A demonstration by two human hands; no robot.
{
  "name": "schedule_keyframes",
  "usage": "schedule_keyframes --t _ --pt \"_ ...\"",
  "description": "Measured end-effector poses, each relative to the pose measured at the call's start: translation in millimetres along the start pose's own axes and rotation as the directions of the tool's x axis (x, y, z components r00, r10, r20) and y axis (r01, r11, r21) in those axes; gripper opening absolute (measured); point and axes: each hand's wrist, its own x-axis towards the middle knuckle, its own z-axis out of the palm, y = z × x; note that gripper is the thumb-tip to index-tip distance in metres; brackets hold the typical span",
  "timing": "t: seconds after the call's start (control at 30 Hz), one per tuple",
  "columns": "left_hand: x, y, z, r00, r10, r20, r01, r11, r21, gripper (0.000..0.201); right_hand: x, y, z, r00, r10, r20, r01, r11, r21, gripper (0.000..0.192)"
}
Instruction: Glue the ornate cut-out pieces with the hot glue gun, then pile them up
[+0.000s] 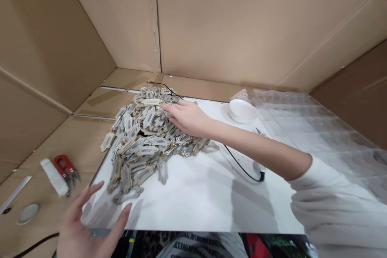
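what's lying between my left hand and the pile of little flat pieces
Nothing: the head view shows only bare white board between the left hand and the pile, whose nearest pieces lie just beyond the fingertips.

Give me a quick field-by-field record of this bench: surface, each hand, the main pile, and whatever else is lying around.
surface: white board inside cardboard walls
pile: heap of small flat ornate pieces on the board
right hand: right hand open, palm down on the pile's top
left hand: left hand open, at the board's near left corner
left side: red snips
far right: white dish, clear plastic trays
cable: black cable under the right forearm
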Motion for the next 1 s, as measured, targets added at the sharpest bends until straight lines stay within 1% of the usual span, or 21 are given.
schedule_keyframes --t 0.03,0.07,0.13,0.17,0.23,0.3,0.37,0.5,0.63,0.7,0.77,0.8,0.83,0.9,0.93,0.97,1.0 --pt "5.9 2.0 -2.3 0.996 0.058 0.066 -0.062 0.996 0.060 0.084 2.5 0.7 2.7 0.999 -0.035 -0.024 0.034 0.999 -0.024 0.042" --pt "10.8 4.2 -3.6 0.987 0.129 0.099 -0.140 0.983 0.117 0.084 4.3 1.4 4.5 0.997 -0.054 -0.046 0.052 0.998 -0.048 0.041" --pt "17.6 7.5 -2.8 0.961 0.222 0.167 -0.255 0.942 0.216 0.086 6.1 2.8 5.6 0.995 -0.051 -0.086 0.043 0.995 -0.093 0.039" --pt "19.7 8.0 -0.8 0.953 0.242 0.184 -0.284 0.925 0.252 0.087 6.1 3.6 5.4 0.994 -0.038 -0.103 0.026 0.994 -0.110 0.038" --pt "23.2 6.7 5.8 0.944 0.245 0.220 -0.303 0.906 0.294 0.088 4.7 5.5 4.8 0.992 -0.008 -0.127 -0.008 0.992 -0.123 0.040" --pt "27.2 3.7 14.0 0.935 0.243 0.258 -0.317 0.899 0.301 0.088 1.9 7.8 5.1 0.990 0.020 -0.139 -0.036 0.993 -0.116 0.042" --pt "32.5 1.4 21.8 0.917 0.270 0.294 -0.354 0.890 0.288 0.092 -1.6 10.1 6.8 0.988 0.037 -0.149 -0.053 0.993 -0.106 0.045" --pt "44.4 2.8 32.5 0.888 0.318 0.332 -0.401 0.888 0.224 0.099 -8.4 13.2 11.0 0.984 0.044 -0.172 -0.063 0.993 -0.102 0.049" --pt "52.5 8.5 36.6 0.864 0.386 0.322 -0.455 0.874 0.173 0.100 -18.8 14.5 11.5 0.979 0.028 -0.201 -0.052 0.992 -0.117 0.059" --pt "55.2 11.3 36.0 0.849 0.423 0.318 -0.492 0.851 0.182 0.100 -28.6 15.0 11.5 0.976 -0.041 -0.214 0.016 0.993 -0.121 0.070" --pt "57.9 14.3 34.1 0.814 0.474 0.335 -0.551 0.812 0.193 0.097 -41.5 15.0 13.7 0.962 -0.185 -0.202 0.158 0.977 -0.141 0.082" --pt "59.3 16.2 33.1 0.793 0.501 0.346 -0.584 0.787 0.199 0.095 -48.6 14.7 16.1 0.943 -0.282 -0.178 0.255 0.954 -0.159 0.086" --pt "60.9 18.5 32.2 0.774 0.521 0.359 -0.610 0.765 0.205 0.093 -55.5 14.0 19.4 0.913 -0.379 -0.148 0.353 0.919 -0.177 0.087" --pt "63.5 24.3 31.3 0.743 0.549 0.383 -0.649 0.731 0.211 0.091 -67.2 11.6 27.7 0.839 -0.541 -0.061 0.521 0.829 -0.202 0.085" --pt "64.5 27.7 31.4 0.731 0.555 0.396 -0.661 0.720 0.211 0.092 -71.2 9.9 32.2 0.809 -0.587 -0.022 0.571 0.795 -0.207 0.084" --pt "64.9 31.1 31.8 0.724 0.556 0.409 -0.668 0.714 0.211 0.094 -73.9 8.0 36.6 0.796 -0.606 0.000 0.592 0.778 -0.210 0.083" --pt "64.9 34.4 32.5 0.720 0.552 0.420 -0.669 0.713 0.211 0.097 -75.2 6.0 40.6 0.797 -0.604 0.009 0.591 0.778 -0.212 0.082"
